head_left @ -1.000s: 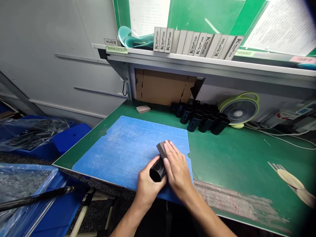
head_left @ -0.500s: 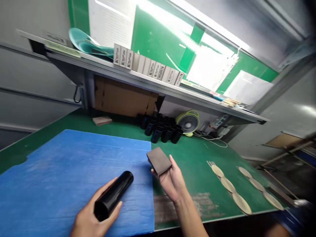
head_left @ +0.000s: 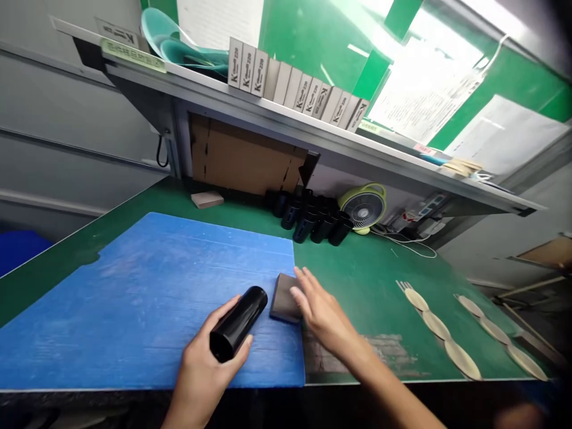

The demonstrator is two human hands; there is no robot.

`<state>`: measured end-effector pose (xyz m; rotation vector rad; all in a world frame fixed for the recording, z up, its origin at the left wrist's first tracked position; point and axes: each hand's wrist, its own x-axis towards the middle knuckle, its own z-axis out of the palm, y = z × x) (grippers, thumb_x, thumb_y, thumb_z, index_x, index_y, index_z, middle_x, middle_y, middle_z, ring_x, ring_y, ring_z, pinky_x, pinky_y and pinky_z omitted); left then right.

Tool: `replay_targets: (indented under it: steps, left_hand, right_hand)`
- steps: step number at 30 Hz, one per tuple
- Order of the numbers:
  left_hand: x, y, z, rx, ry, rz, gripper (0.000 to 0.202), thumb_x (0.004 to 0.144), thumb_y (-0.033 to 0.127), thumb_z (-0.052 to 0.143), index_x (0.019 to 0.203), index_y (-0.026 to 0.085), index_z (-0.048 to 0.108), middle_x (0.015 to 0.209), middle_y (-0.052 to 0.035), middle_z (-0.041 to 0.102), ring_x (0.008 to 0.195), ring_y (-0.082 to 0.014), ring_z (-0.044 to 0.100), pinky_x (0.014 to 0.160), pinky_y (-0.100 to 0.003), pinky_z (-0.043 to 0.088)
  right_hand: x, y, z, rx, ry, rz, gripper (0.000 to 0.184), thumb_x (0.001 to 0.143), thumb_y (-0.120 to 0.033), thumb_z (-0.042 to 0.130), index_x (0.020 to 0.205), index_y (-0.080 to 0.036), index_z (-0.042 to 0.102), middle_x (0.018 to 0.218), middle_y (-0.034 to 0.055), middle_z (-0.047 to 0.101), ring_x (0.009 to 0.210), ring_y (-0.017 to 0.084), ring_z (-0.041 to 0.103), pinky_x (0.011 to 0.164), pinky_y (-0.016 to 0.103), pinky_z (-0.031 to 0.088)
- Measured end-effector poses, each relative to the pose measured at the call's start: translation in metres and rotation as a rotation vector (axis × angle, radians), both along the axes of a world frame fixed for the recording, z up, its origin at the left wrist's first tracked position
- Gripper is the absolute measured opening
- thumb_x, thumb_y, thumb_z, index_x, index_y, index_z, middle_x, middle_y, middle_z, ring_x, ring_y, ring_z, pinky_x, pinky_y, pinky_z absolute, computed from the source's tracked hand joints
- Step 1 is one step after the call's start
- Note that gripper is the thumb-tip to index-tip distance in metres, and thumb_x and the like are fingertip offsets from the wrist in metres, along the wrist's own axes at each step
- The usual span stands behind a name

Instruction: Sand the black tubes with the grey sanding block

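Note:
My left hand (head_left: 203, 363) is wrapped round a glossy black tube (head_left: 238, 322) that lies on the blue mat (head_left: 147, 286) near its front right corner. Just right of the tube's far end, a grey-brown sanding block (head_left: 284, 297) rests flat on the mat's right edge. My right hand (head_left: 322, 311) lies over the block's right side with fingers stretched out and touching it.
Several black tubes (head_left: 313, 220) stand grouped at the back beside a small green fan (head_left: 363, 208). Another sanding block (head_left: 207, 199) lies at the back left. Oval tan pieces (head_left: 440, 333) lie in rows on the green bench at right. A shelf (head_left: 268, 113) with boxed blocks overhangs the rear.
My right hand has lowered the sanding block from the air onto the mat's edge and flattened over it. The view has swung slightly left; the tube stays in my left hand.

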<state>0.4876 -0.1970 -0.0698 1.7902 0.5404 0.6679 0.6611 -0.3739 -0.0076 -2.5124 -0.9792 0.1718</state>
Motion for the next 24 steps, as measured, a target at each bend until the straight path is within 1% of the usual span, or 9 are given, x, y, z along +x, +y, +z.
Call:
replay_targets:
  steps: [2, 5, 8, 11, 13, 16, 19, 21, 24]
  left_hand:
    - [-0.001, 0.0, 0.003, -0.007, 0.0, -0.004, 0.056, 0.08, 0.041, 0.074, 0.133, 0.026, 0.063, 0.131, -0.0059, 0.07, 0.121, -0.0282, 0.066, 0.107, -0.039, 0.053]
    - [-0.001, -0.001, 0.008, -0.041, 0.004, 0.028, 0.057, 0.081, 0.042, 0.074, 0.134, 0.026, 0.062, 0.131, -0.0061, 0.069, 0.121, -0.0281, 0.066, 0.109, -0.04, 0.05]
    - [0.0, -0.002, 0.011, -0.07, 0.019, 0.065, 0.057, 0.081, 0.042, 0.075, 0.133, 0.026, 0.062, 0.132, -0.0063, 0.068, 0.122, -0.0287, 0.065, 0.11, -0.042, 0.049]
    - [0.002, -0.005, 0.012, -0.087, 0.022, 0.077, 0.056, 0.081, 0.041, 0.074, 0.133, 0.024, 0.062, 0.132, -0.0077, 0.068, 0.123, -0.029, 0.064, 0.11, -0.043, 0.049]
    - [0.003, -0.006, 0.011, -0.085, 0.016, 0.085, 0.056, 0.08, 0.04, 0.075, 0.132, 0.022, 0.062, 0.132, -0.0092, 0.068, 0.123, -0.0296, 0.064, 0.11, -0.044, 0.049]
    - [0.004, -0.007, 0.009, -0.073, 0.017, 0.087, 0.058, 0.08, 0.038, 0.075, 0.134, 0.02, 0.062, 0.133, -0.0108, 0.068, 0.124, -0.0301, 0.064, 0.111, -0.045, 0.048]
    - [0.004, -0.007, 0.009, -0.07, 0.024, 0.088, 0.057, 0.08, 0.037, 0.075, 0.133, 0.019, 0.063, 0.132, -0.0111, 0.068, 0.123, -0.0296, 0.064, 0.11, -0.044, 0.049]
    - [0.005, -0.007, 0.01, -0.054, 0.028, 0.093, 0.056, 0.079, 0.037, 0.075, 0.131, 0.019, 0.064, 0.131, -0.0112, 0.069, 0.123, -0.0296, 0.064, 0.109, -0.044, 0.049]
    - [0.004, -0.007, 0.01, -0.044, 0.025, 0.081, 0.057, 0.078, 0.036, 0.077, 0.13, 0.019, 0.064, 0.131, -0.0116, 0.069, 0.123, -0.03, 0.064, 0.11, -0.044, 0.048]
  right_hand:
    - [0.017, -0.002, 0.01, -0.148, -0.18, 0.137, 0.057, 0.104, -0.026, 0.036, 0.161, -0.021, 0.026, 0.165, 0.0151, 0.025, 0.147, 0.031, 0.039, 0.111, 0.054, 0.045]
    - [0.045, 0.002, 0.018, -0.324, -0.328, 0.535, 0.079, 0.088, -0.003, 0.04, 0.162, -0.023, 0.02, 0.168, 0.008, 0.02, 0.155, 0.027, 0.02, 0.118, 0.056, 0.034]
    - [0.06, 0.014, 0.016, -0.382, -0.245, 0.917, 0.093, 0.077, -0.002, 0.048, 0.162, -0.021, 0.017, 0.166, 0.0061, 0.025, 0.156, 0.022, 0.013, 0.125, 0.052, 0.019]
    - [0.066, 0.016, 0.016, -0.327, -0.141, 1.051, 0.092, 0.075, -0.007, 0.057, 0.16, -0.018, 0.025, 0.161, 0.0114, 0.037, 0.154, 0.025, 0.024, 0.127, 0.049, 0.015]
    - [0.065, 0.007, 0.018, -0.221, -0.087, 0.933, 0.086, 0.081, -0.017, 0.065, 0.159, -0.019, 0.03, 0.155, 0.0148, 0.045, 0.148, 0.03, 0.034, 0.124, 0.053, 0.021]
    - [0.046, -0.009, 0.019, 0.151, 0.073, 0.44, 0.085, 0.091, -0.041, 0.067, 0.161, -0.026, 0.022, 0.145, 0.0137, 0.054, 0.136, 0.031, 0.05, 0.116, 0.055, 0.037]
    - [0.004, -0.01, 0.01, 0.576, 0.345, 0.025, 0.076, 0.098, -0.05, 0.056, 0.159, -0.027, 0.017, 0.127, 0.0103, 0.066, 0.115, 0.027, 0.066, 0.101, 0.048, 0.053]
    - [-0.029, 0.0, 0.002, 0.709, 0.441, -0.068, 0.061, 0.102, -0.052, 0.048, 0.154, -0.027, 0.029, 0.121, 0.0095, 0.069, 0.107, 0.026, 0.069, 0.092, 0.043, 0.058]
    - [-0.069, 0.021, -0.004, 0.691, 0.264, -0.013, 0.05, 0.103, -0.047, 0.048, 0.15, -0.032, 0.042, 0.139, 0.0083, 0.06, 0.124, 0.028, 0.06, 0.102, 0.045, 0.053]
